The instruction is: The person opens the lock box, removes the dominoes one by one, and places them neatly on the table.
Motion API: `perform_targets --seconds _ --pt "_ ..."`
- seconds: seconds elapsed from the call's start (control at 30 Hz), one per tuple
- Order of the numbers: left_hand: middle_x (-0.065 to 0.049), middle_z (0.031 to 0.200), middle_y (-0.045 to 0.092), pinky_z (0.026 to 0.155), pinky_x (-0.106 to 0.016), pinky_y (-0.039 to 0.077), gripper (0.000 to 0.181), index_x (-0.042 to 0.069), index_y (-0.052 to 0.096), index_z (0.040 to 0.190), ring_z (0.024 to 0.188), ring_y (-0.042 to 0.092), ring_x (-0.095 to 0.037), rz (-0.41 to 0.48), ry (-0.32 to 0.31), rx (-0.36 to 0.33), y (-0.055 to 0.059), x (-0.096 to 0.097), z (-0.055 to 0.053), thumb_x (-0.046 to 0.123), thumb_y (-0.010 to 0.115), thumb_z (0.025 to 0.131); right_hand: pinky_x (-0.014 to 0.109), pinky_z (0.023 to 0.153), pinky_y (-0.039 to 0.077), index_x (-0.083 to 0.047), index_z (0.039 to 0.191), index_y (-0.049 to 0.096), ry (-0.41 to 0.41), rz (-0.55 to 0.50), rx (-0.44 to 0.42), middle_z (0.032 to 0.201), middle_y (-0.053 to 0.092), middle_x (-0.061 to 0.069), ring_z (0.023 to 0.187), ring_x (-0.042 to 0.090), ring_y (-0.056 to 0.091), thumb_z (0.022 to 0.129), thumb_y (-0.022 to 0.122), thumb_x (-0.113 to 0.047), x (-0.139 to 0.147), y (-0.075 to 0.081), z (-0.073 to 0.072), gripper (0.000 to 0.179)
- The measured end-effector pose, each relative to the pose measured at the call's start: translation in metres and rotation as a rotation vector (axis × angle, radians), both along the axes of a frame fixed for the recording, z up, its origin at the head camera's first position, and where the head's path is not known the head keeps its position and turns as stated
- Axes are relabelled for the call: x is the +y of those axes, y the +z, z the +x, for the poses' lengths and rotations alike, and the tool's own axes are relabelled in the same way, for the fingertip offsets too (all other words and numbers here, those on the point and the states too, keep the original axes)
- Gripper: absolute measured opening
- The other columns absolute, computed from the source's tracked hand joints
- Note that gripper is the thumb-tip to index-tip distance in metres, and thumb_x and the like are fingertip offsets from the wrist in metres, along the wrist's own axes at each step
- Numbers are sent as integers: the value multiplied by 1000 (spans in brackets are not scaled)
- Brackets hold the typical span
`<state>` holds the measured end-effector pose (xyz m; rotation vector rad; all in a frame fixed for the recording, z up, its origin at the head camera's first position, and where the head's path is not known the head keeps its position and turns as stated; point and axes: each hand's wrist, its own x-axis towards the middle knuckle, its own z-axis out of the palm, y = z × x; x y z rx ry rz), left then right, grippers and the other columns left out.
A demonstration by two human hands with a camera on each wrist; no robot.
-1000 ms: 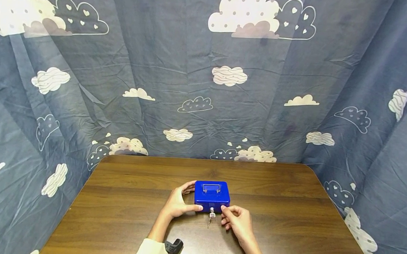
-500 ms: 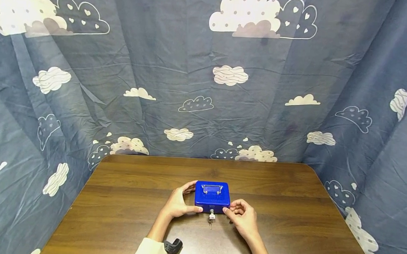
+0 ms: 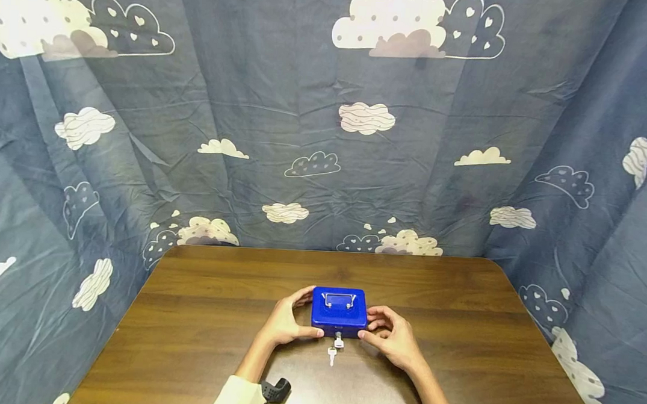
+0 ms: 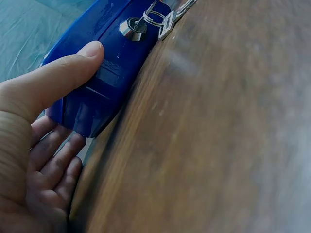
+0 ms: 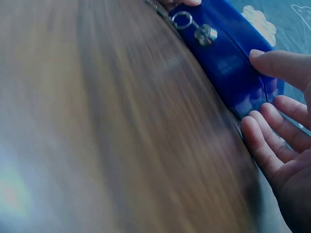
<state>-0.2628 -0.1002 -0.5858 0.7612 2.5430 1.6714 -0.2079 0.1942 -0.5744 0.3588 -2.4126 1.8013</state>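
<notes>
A blue metal cash box [image 3: 345,317] sits on the wooden table, its lid down and its wire handle [image 3: 339,296] lying on top. In the head view my left hand [image 3: 287,323] holds the box's left end, thumb on the front face and fingers along the side. My right hand [image 3: 396,341] holds the right end the same way; in the right wrist view its thumb [image 5: 277,67] lies near the lid seam, with fingertips at the end wall. A key stands in the round silver lock [image 4: 132,29], and a second key [image 3: 332,355] hangs from its ring.
The brown wooden table [image 3: 217,276] reaches back to a dark blue curtain [image 3: 252,102] printed with clouds. Black bands with small devices [image 3: 276,391] are worn at both wrists, next to pale sleeves [image 3: 239,397].
My right hand has gone from the front right corner, by the keys, to around the box's right end. The hanging key has swung and turned. My left hand stays in place.
</notes>
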Motion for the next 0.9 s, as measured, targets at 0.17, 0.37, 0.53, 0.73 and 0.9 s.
perform_targets --seconds 0.17,0.37,0.53,0.73,0.9 --pt "-11 138 66 115 -48 46 108 6 46 153 131 61 -28 -32 -23 4 6 -3 0 29 100 63 35 76 64 3 128 62 62 98 59 119 70 22 98 38 69 77 91 -10 9 7 -9 59" --pt "-17 141 64 115 -53 45 107 0 45 152 132 60 -35 -96 -67 76 13 -11 0 33 98 65 49 88 62 2 136 58 141 228 166 134 64 22 113 43 67 74 94 -14 22 15 -20 74" --pt "-14 146 61 115 -51 45 105 3 49 150 136 58 -31 -197 -62 159 19 -21 -3 41 98 65 52 95 59 1 142 55 225 319 263 139 62 19 122 40 64 72 96 -24 28 17 -29 85" --pt "-9 148 60 114 -48 47 100 6 52 149 136 58 -28 -273 -87 249 21 -30 -7 43 96 67 50 101 56 -2 143 55 272 444 346 142 62 13 129 34 61 76 93 -33 32 20 -35 83" --pt "-6 148 61 115 -43 47 89 9 55 148 136 59 -26 -285 -135 302 20 -31 -11 38 94 73 52 107 52 -8 146 56 272 546 361 144 62 7 133 29 60 78 91 -38 38 23 -36 82"
